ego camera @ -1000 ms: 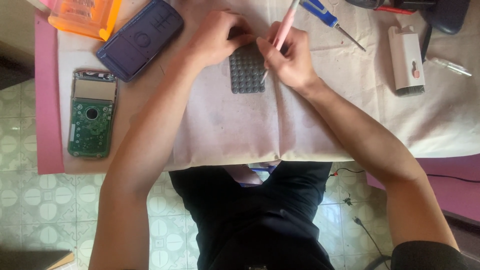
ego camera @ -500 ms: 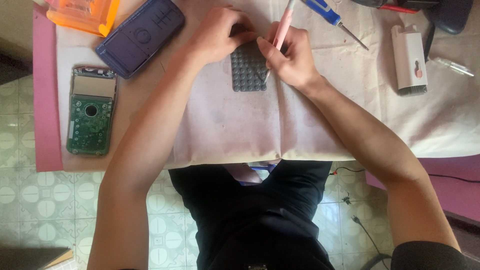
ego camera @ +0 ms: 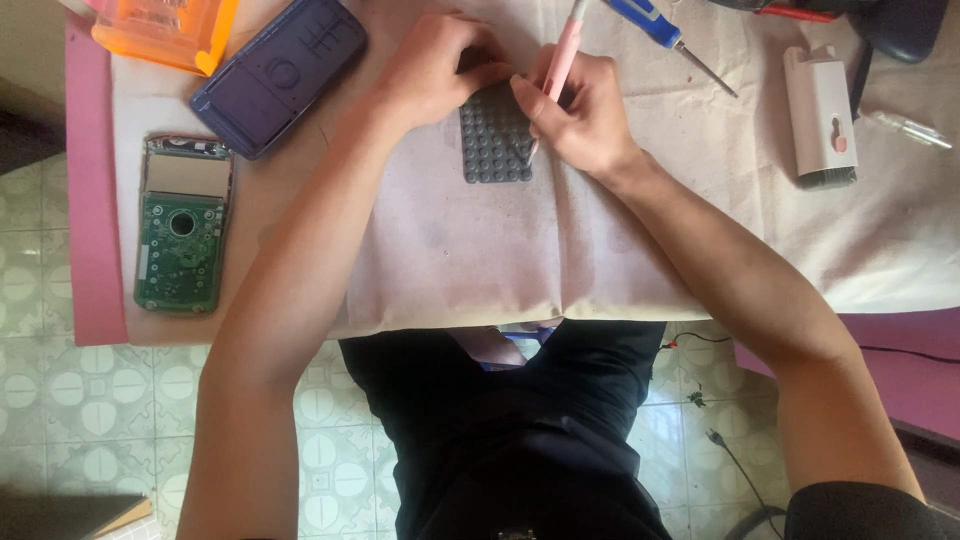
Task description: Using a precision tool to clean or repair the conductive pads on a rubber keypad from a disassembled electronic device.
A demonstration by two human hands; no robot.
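A grey rubber keypad mat (ego camera: 495,145) with rows of small bumps lies on a pale cloth (ego camera: 480,250) spread over the table. My left hand (ego camera: 435,65) presses down on the mat's far left corner, fingers curled. My right hand (ego camera: 585,110) grips a thin pink tool (ego camera: 562,50) like a pen, its tip resting on the mat's right edge. The far part of the mat is hidden under both hands.
A green circuit board in its frame (ego camera: 182,225) lies at the left. Behind it sit a dark blue device cover (ego camera: 280,70) and an orange plastic case (ego camera: 160,30). A blue-handled screwdriver (ego camera: 665,35) and a white cleaning tool with a brush (ego camera: 820,115) lie at the right.
Both hands stay on the keypad mat. The pink tool's tip has shifted slightly along the mat's right edge; nothing else moved.
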